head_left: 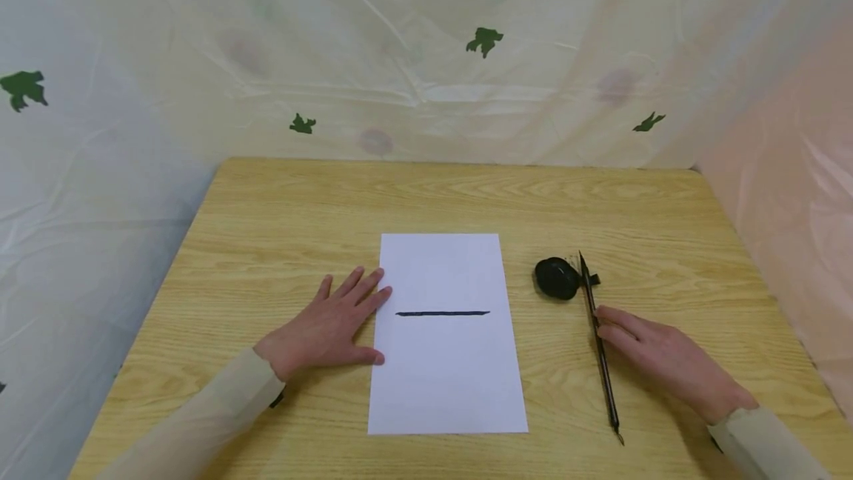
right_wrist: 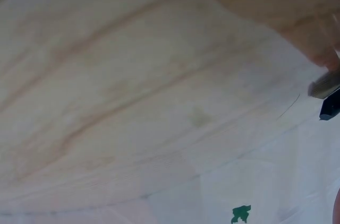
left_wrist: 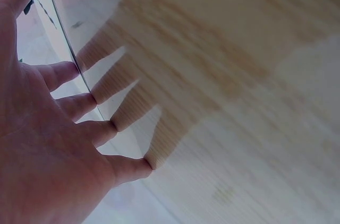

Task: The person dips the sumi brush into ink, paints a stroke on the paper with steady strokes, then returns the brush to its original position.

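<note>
In the head view, a white sheet of paper [head_left: 443, 384] lies on the table with one black horizontal stroke [head_left: 443, 313] across its middle. My left hand [head_left: 333, 324] rests spread at the sheet's left edge, its fingertips and thumb on or right by that edge. The left wrist view shows its fingers [left_wrist: 130, 169] touching the wood. My right hand [head_left: 666, 361] pinches a dark writing brush [head_left: 605, 376] midway along its handle, the thumb hidden. The brush slants away from me, its pointed tip beyond a small black brush rest [head_left: 595, 280].
A round black ink dish [head_left: 556, 278] stands just left of the brush tip. The wooden table [head_left: 300, 206] reaches back to a pale curtain [head_left: 400, 35] with green leaf-like shapes. More curtain hangs along the left and right sides.
</note>
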